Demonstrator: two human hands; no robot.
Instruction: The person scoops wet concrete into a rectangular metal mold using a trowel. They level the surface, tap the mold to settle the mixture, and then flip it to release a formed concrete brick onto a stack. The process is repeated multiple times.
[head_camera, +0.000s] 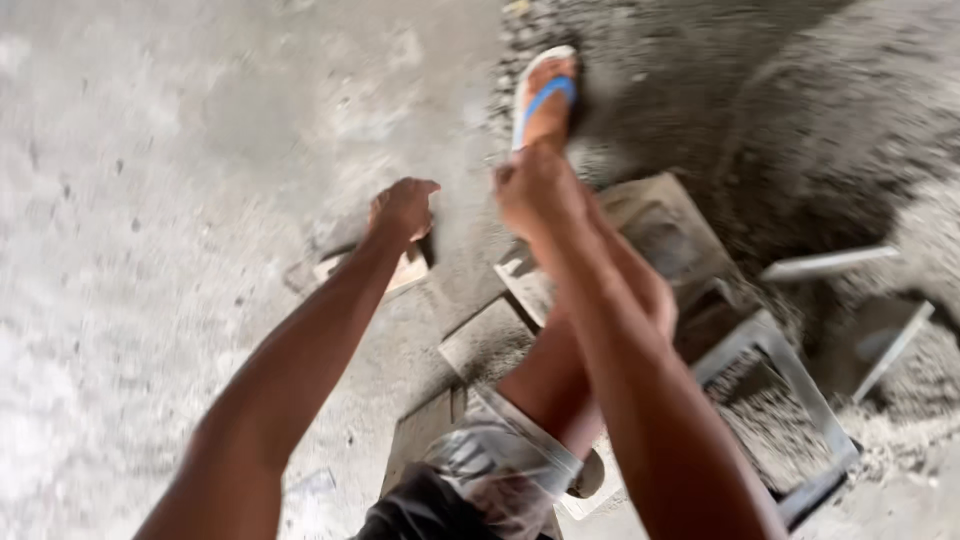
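Observation:
The frame is blurred by motion. My left hand (403, 208) reaches out over the concrete floor with its fingers curled, just above a small wooden block (403, 272); I see nothing in it. My right hand (535, 188) is balled into a fist above my bare lower leg (560, 370) and shows nothing held. Beyond it, my foot in a blue-strapped flip-flop (545, 100) rests at the edge of a grey sand pile (800, 130).
Flat wooden boards (490, 340) lie under my leg. A rectangular metal frame (800, 385) half filled with grey mix lies on the right, with loose metal strips (830, 262) beside it. Bare concrete floor (150, 200) spreads to the left.

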